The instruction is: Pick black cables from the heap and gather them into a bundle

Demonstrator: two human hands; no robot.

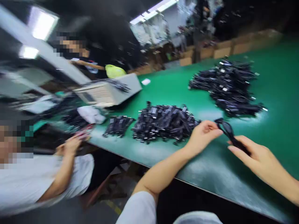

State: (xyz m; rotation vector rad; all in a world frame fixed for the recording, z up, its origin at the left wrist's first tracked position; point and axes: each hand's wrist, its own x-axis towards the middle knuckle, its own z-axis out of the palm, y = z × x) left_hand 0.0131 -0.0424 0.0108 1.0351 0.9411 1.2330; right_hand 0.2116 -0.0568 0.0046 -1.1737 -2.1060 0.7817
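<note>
Both hands [203,133] on black cable [227,132]

Table [275,93]: green, running from lower right up into the far background.
Near heap [163,123]: black cable bundles, mid-table.
Far heap [227,85]: larger, further back on the right, well apart from the near one.
Small bundle [118,124]: just left of the near heap.
Grey machine [107,91]: stood at the table's left end.
Co-worker's hand [71,144]: beside the table's left edge.
Cardboard boxes [221,51]: lined the far edge.
</note>
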